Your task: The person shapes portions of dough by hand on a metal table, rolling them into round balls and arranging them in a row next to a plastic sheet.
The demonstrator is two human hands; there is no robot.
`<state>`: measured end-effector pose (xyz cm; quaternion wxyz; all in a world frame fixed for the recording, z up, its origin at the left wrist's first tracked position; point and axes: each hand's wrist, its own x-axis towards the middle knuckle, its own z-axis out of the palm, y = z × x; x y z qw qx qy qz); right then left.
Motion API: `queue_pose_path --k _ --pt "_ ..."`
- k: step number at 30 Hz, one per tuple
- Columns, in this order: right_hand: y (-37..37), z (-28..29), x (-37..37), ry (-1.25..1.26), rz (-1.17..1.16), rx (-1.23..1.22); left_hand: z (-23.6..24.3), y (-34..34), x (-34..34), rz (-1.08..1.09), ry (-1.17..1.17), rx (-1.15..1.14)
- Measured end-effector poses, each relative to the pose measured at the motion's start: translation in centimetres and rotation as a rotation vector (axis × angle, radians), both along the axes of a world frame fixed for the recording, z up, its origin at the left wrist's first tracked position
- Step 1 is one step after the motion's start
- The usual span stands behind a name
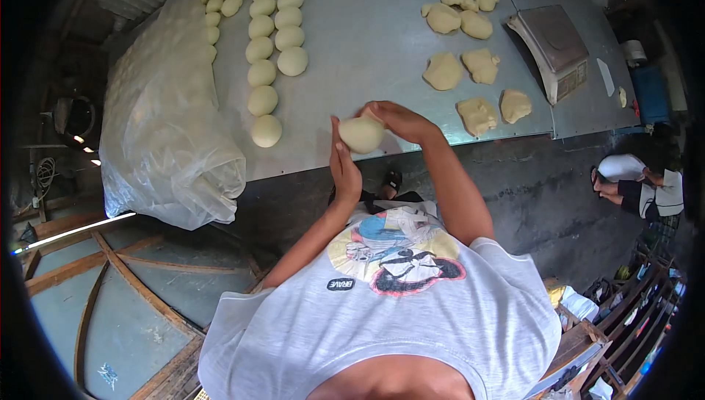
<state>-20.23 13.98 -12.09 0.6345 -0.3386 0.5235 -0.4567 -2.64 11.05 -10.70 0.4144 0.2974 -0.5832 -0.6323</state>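
At the near edge of the metal-topped table [352,47], a smooth, pale dough ball [361,135] sits between my two hands. My left hand [344,166] presses along its left side with the fingers stretched upward. Curved over its far right side is my right hand [399,119], whose fingertips are partly hidden. To the left, rows of round dough balls [261,74] run away from me. Rough, uneven dough pieces [443,71] lie on the right part of the table, several of them in pairs.
A scale [551,51] with a flat grey top stands at the right. Clear plastic sheeting [165,121] covers more round shapes at the left and hangs over the table edge. A wood-framed panel [139,290] is at lower left. Another person [639,183] sits at the far right.
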Motion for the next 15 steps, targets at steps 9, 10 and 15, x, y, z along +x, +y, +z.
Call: queue_pose_path --k 9,10,15 --pt "-4.5 17.0 1.5 0.768 -0.954 -0.895 14.8 -8.7 -4.0 -0.265 -0.223 -0.479" --pt "-4.0 18.1 1.4 0.771 -0.939 -0.910 15.9 -9.3 -4.0 -0.268 -0.288 -0.495" --pt "-1.2 22.0 2.3 0.578 -0.645 -0.606 18.1 -7.7 -1.9 -0.341 0.086 -0.250"
